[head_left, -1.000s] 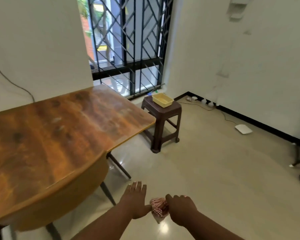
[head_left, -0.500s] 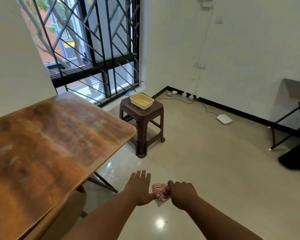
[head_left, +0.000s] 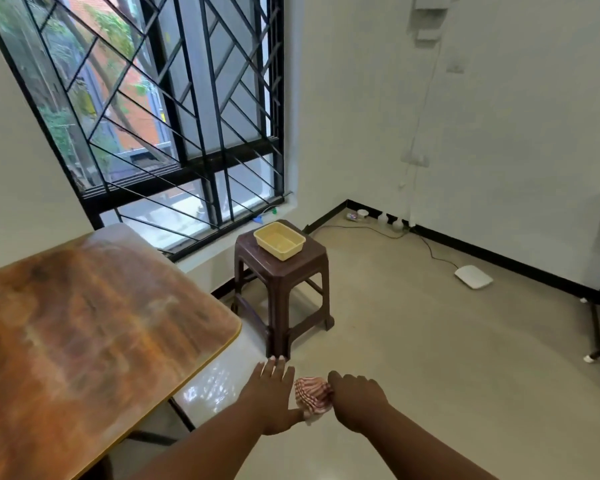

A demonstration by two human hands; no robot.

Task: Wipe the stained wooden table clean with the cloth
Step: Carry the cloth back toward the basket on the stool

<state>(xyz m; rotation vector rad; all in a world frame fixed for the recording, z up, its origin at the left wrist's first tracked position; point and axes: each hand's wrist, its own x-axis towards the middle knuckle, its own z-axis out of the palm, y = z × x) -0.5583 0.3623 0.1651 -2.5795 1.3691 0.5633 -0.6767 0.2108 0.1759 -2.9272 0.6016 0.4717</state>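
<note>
Head view: red-striped cloth (head_left: 311, 394) is bunched between both hands, held in the air over the floor, just right of the wooden table (head_left: 84, 327); right hand (head_left: 355, 401) grips it w/ curled fingers; left hand (head_left: 272, 396) has fingers straight, thumb touching the cloth (pinch or not, can't tell); tabletop shows pale smears; brown stool (head_left: 284, 271) w/ yellow tub (head_left: 279, 240) stands beyond, near barred window (head_left: 160, 109).

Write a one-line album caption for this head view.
Both hands, left hand and right hand, hold a red-checked cloth beside the stained wooden table.
</note>
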